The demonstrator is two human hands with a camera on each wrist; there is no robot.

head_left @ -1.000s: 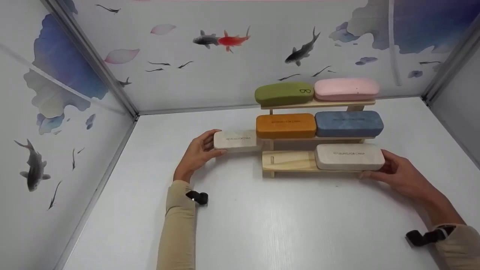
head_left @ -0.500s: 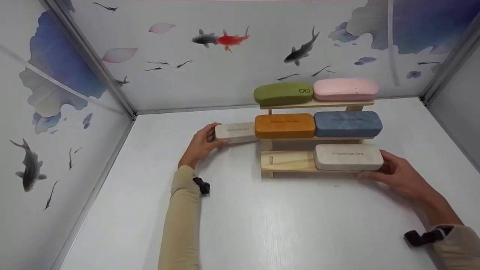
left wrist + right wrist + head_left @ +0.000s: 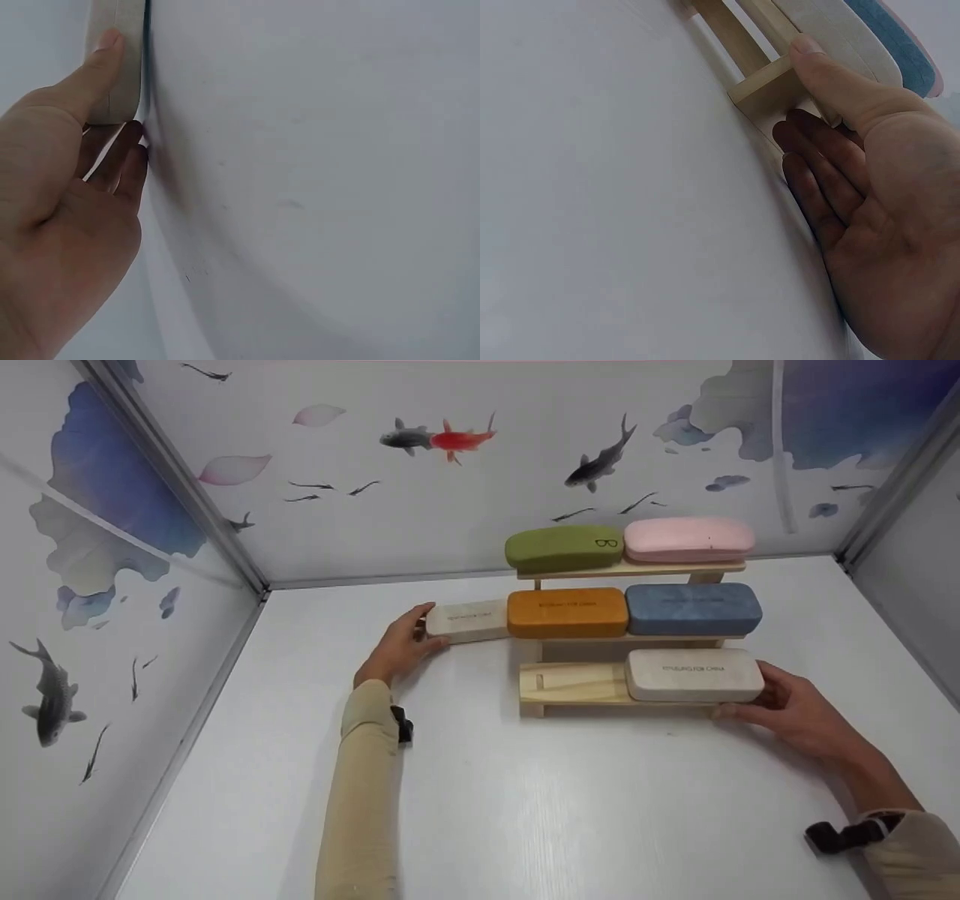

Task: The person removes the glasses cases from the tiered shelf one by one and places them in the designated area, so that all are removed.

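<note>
- Currently the white case (image 3: 465,622) sits left of the wooden stand (image 3: 570,682), about level with its middle shelf in the head view; its right end meets the orange case's outline, and I cannot tell whether they touch or one passes behind the other.
- The left hand (image 3: 397,645) pinches the white case at its left end, thumb on the near side, fingers beyond it.
- The right hand (image 3: 802,706) curls round the right end of the bottom shelf, thumb at the front edge; how firmly it presses is unclear.
- Good handling here probably means a light, even pinch and a level case, so that its hidden end does not nudge the orange case (image 3: 567,613).
- The right hand seems best used as a quiet brace, without pushing the second white case (image 3: 694,675) beside it.
- Next to the orange case lies the blue case (image 3: 693,609); above, on the top shelf, are the green case (image 3: 564,547) and the pink case (image 3: 688,539).
- The stand rests on the white tabletop (image 3: 480,810), before a fish-patterned panel (image 3: 420,525).
</note>
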